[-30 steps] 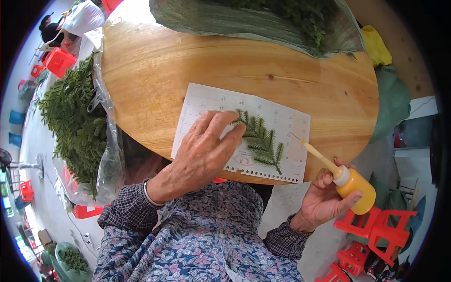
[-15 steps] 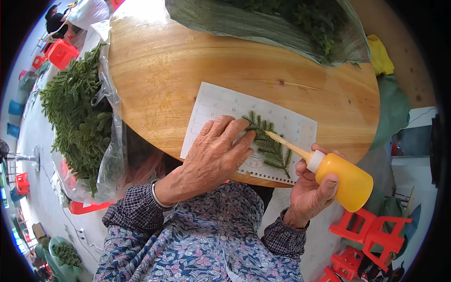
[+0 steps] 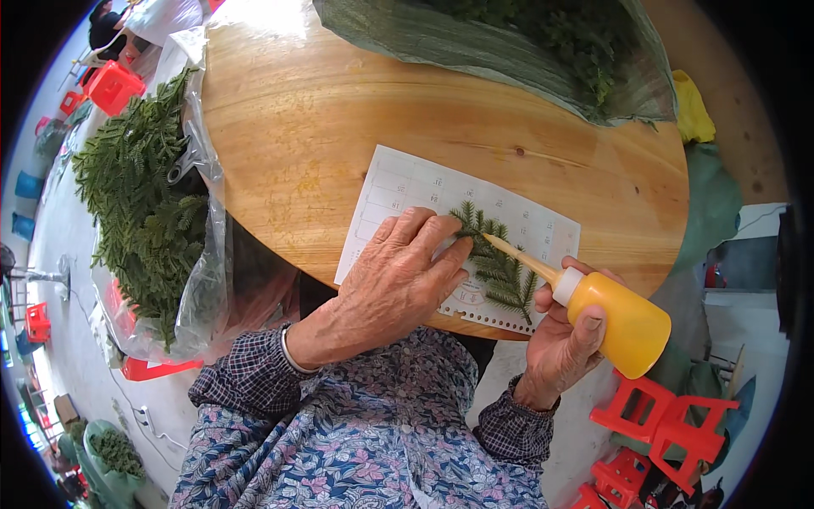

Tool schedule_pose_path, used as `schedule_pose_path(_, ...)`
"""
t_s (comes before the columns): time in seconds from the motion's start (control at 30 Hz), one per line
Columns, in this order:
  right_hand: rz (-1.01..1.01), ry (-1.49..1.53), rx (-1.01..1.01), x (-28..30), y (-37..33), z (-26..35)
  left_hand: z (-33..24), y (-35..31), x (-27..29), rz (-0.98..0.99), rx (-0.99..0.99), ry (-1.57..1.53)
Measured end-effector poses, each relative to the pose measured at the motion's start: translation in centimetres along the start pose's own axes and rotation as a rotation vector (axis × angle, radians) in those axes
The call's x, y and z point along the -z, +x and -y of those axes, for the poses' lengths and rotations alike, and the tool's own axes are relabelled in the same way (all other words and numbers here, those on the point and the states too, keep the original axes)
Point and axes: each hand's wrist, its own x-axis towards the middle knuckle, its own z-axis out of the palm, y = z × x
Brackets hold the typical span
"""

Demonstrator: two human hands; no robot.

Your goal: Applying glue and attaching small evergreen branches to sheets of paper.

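Note:
A green sprig like a fir twig (image 3: pixel 500 270) lies over a white printed sheet (image 3: pixel 398 180) near the table's front edge. My left hand (image 3: pixel 398 276) is closed on the upper left end of the sprig, fingertips pinching it. In my right hand (image 3: pixel 564 339) is a yellow squeeze bottle (image 3: pixel 623 322) with a white collar and a long tapered nozzle (image 3: pixel 526 259). The bottle is tilted, and its nozzle tip is at the sprig's stem, close to my left fingertips. Whether anything comes out of the tip, I cannot tell.
A round wooden table (image 3: pixel 339 110) bears a large green plastic bag (image 3: pixel 509 72) of foliage at the back. Left of it, many green sprigs (image 3: pixel 140 212) fill a clear plastic bag (image 3: pixel 199 314). Red stools (image 3: pixel 661 416) stand at lower right. A person (image 3: pixel 106 32) sits far left.
The view has shifted slightly, so the table and sheet appear a little further right. Both hands keep their hold, and the nozzle tip stays at the sprig.

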Motion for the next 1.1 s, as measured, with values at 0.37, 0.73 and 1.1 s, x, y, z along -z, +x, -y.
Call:
schedule_pose_path(0.37, -0.003, -0.005, 0.023, 0.5, -0.2, 0.3, 0.2, 0.1, 0.0, -0.032, -0.028, 0.002)
schedule_pose_path(0.73, -0.029, -0.033, 0.032, 0.7, -0.4, 1.0, 0.2, 0.1, -0.1, -0.039, 0.013, -0.02)
schedule_pose_path(1.1, -0.035, -0.104, 0.049, 0.9, -0.6, 1.9, 0.3, 0.2, -0.1, -0.053, 0.002, -0.019)
